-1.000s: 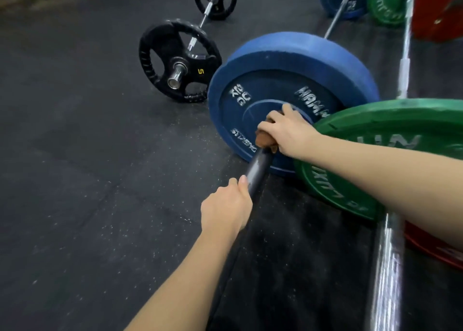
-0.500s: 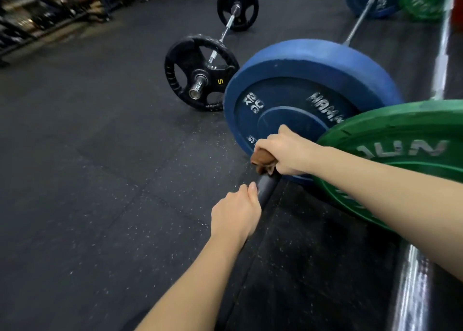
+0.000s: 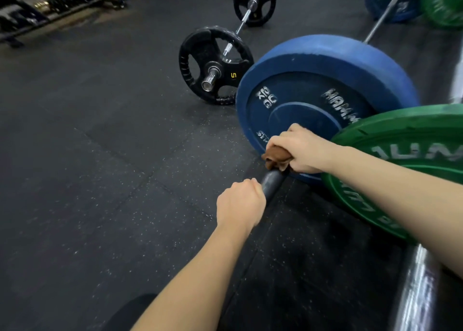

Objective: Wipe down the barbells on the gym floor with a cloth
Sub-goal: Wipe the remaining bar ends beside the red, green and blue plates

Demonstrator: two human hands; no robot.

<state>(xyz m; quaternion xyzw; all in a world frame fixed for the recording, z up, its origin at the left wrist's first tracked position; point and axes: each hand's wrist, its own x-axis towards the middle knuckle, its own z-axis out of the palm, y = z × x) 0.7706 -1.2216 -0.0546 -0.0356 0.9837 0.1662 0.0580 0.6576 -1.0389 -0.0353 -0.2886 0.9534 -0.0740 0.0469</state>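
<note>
Left hand around the dark barbell sleeve, right hand with brown cloth nearer the blue plate

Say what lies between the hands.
Head view: the brown cloth under the right hand, then a bare stretch of dark barbell sleeve, up to the left hand.

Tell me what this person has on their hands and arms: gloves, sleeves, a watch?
Nothing that shows. The left hand and the right hand are bare, with no gloves or rings that I can see. The left forearm and the right forearm are uncovered as far as the picture reaches: no sleeve, watch or wristband.
</note>
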